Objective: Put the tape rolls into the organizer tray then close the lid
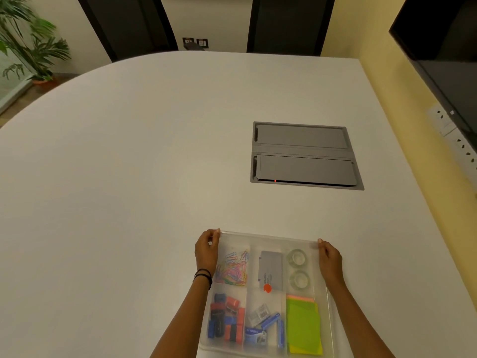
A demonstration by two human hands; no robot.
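Note:
A clear plastic organizer tray (328, 319) lies at the near edge of the white table. Two clear tape rolls (297, 258) (299, 279) sit one behind the other in its far right compartment. A translucent lid (268, 237) covers the tray, and its contents show through it. My left hand (206, 250) grips the lid's far left corner. My right hand (330, 257) grips its far right corner. The other compartments hold coloured paper clips (233, 267), a grey box (270, 270), red and blue binder clips (227, 320), staplers (265, 329) and green sticky notes (303, 326).
A grey double-flap cable hatch (304, 156) is set into the white table (129, 177) beyond the tray. Two dark chairs (289, 24) stand at the far edge. A plant (28, 42) is far left, a wall screen (444, 47) and sockets on the right.

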